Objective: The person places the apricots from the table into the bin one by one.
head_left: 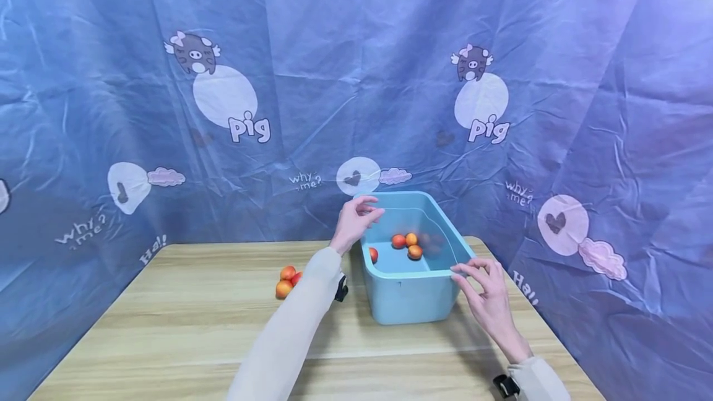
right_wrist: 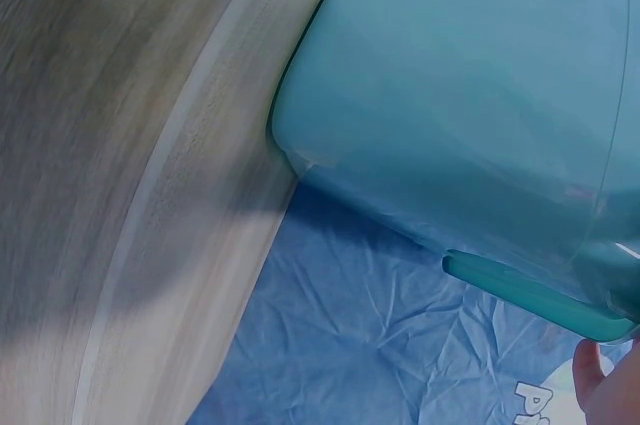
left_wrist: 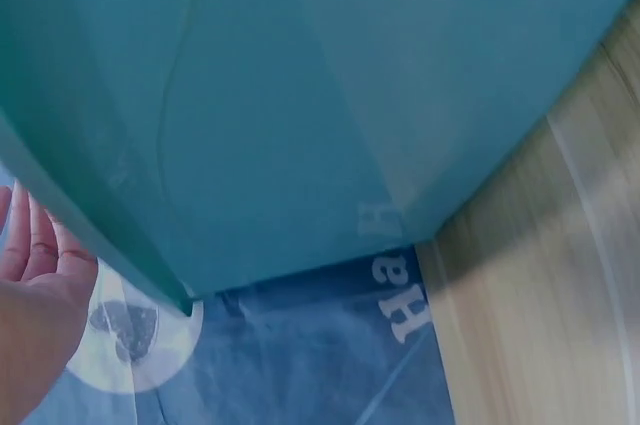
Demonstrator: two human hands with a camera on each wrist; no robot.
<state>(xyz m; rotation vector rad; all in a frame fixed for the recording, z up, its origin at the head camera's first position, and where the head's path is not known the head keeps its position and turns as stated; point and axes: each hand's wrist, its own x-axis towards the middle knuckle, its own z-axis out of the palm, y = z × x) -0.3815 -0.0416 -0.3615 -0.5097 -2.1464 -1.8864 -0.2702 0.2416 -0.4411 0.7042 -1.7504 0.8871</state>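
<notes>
Hands (head_left: 356, 220) seemingly flank bin (head_left: 412, 302) rims.

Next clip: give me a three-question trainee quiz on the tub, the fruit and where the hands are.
1. True or false: the blue tub lies tipped on its side.
2. Which hand is at the tub's far left corner? A) left hand B) right hand
3. Where does the fruit outside the tub lie?

Key
1. False; it stands upright on the wooden table, with fruit in the tub.
2. A; the left hand is there, the right hand at the near right rim.
3. On the table, left of the tub.
</notes>
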